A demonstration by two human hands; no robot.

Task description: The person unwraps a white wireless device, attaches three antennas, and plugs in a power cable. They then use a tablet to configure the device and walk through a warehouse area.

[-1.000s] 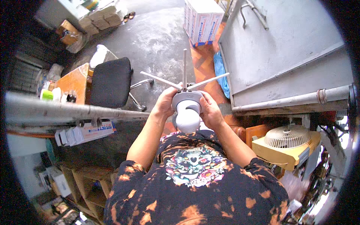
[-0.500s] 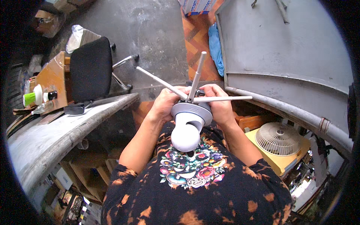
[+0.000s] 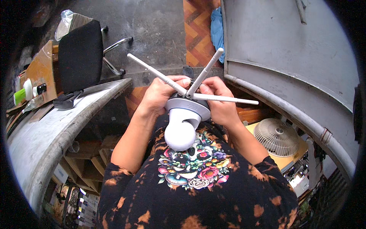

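Head view: lower L of frame, wood shelf (image 3: 89, 170) w/ open cells, contents too dark to tell. Upper L, clear plastic bag (image 3: 64, 23) partly over a tan stack (image 3: 80, 22). Mid-frame, camera (image 3: 179, 133), in both hands: glossy white ball head, flared disc base (image 3: 189, 107), 3 slim white antennas (image 3: 155, 73) fanned out. L hand (image 3: 158, 95) grips base's L side, thumb bent in nr antenna roots; R hand (image 3: 222, 101) curls round R side, fingertips bunched, exact pinch can't tell. Lower R, ribbed round fan (image 3: 280, 137). Upper R, smooth gray metal panel (image 3: 289, 49).
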